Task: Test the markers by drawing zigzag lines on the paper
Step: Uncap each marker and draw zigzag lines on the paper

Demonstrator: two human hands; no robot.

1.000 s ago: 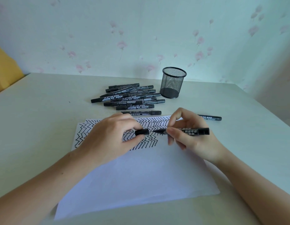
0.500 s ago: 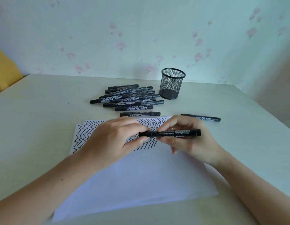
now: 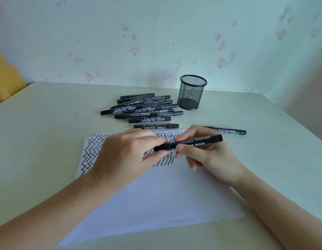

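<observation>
Markers are the matter at hand, and the one being handled (image 3: 188,143) now reads as a single capped black stick held level above the paper (image 3: 156,195); a second ago its cap sat apart in the left fingers with the tip bare, and half a second ago the two parts had just met. Since then its right end has tilted a little upward. Starting from the left, zigzag lines (image 3: 92,152) cover the far left part of the sheet, which lies flat on the table (image 3: 48,132). Over them the left hand (image 3: 127,157) curls its thumb and fingers around the cap end of the held marker, much as before. Beyond it, a loose pile of capped black markers (image 3: 142,110) lies on the table behind the paper, with one more marker (image 3: 156,126) lying alone just at the sheet's far edge; none of these has shifted. The right hand (image 3: 205,156) pinches the barrel between thumb and forefinger, its other fingers curled beneath. Behind it stands a black mesh pen cup (image 3: 191,92), upright and just beside the pile; through the mesh only its dark bottom shows, with no marker standing in it. Farthest right, a single marker (image 3: 226,130) lies on the table beyond the right hand, where it lay earlier
</observation>
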